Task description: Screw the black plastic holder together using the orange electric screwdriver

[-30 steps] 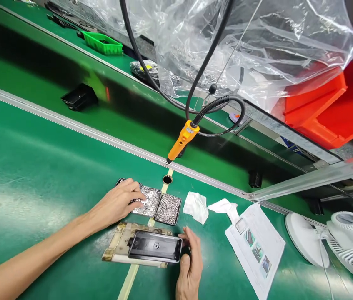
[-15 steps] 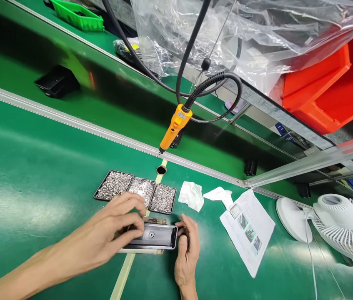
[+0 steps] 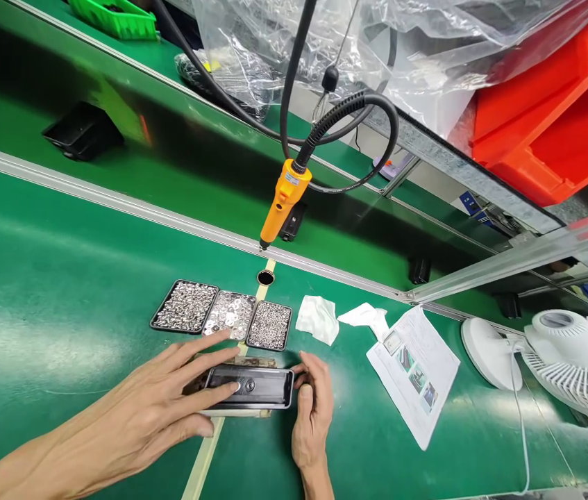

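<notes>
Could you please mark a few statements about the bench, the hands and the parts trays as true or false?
1. The left hand rests its fingers on the black rectangular part. True.
2. The orange screwdriver is held in the right hand. False: it hangs from its cable above the bench, and no hand touches it.
3. Three small trays of metal fasteners sit side by side beyond the black part. True.
4. The white fan stands left of the trays. False: it stands far to the right.
5. The right hand touches the right end of the black part. True.
</notes>
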`<action>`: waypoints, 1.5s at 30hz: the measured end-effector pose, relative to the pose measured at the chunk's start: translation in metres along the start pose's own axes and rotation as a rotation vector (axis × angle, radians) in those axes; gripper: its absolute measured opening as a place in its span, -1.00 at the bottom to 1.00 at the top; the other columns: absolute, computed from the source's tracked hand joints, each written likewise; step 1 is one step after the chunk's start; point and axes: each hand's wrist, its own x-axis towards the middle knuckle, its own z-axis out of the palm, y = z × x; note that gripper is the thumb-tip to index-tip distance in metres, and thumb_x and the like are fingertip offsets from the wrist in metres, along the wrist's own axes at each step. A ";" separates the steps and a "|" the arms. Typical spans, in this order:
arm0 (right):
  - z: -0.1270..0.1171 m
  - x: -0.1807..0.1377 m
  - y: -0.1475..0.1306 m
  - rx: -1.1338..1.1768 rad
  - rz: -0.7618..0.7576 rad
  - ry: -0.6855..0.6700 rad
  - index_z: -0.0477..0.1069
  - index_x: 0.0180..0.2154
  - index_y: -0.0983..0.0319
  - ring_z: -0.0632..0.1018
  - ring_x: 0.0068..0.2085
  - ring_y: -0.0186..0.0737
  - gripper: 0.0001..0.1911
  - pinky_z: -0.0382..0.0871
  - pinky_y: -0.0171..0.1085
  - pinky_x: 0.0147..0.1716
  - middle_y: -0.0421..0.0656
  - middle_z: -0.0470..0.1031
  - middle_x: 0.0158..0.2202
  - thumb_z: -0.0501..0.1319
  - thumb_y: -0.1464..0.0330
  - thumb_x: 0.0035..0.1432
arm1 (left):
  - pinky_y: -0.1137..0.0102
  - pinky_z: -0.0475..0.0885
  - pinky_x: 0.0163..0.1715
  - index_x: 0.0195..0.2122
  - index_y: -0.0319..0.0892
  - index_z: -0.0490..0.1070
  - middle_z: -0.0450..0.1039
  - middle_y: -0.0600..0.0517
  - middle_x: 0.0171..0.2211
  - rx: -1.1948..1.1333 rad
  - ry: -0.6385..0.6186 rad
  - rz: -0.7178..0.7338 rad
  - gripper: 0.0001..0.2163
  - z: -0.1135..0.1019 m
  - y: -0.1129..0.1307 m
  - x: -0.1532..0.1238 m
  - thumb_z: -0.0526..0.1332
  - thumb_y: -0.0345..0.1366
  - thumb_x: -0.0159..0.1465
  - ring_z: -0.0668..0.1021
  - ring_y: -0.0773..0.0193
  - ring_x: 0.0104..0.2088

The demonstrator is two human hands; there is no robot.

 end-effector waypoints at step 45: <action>0.001 0.005 0.005 0.003 0.104 0.098 0.52 0.17 0.14 0.57 -0.15 -0.45 -0.60 0.49 -0.43 -0.09 -0.11 0.55 -0.04 0.10 0.17 0.45 | 0.35 0.38 0.07 -0.08 -0.07 0.65 0.60 0.12 -0.09 -0.380 0.480 -0.766 -0.75 0.045 -0.074 -0.014 0.20 -0.10 0.51 0.48 0.29 -0.04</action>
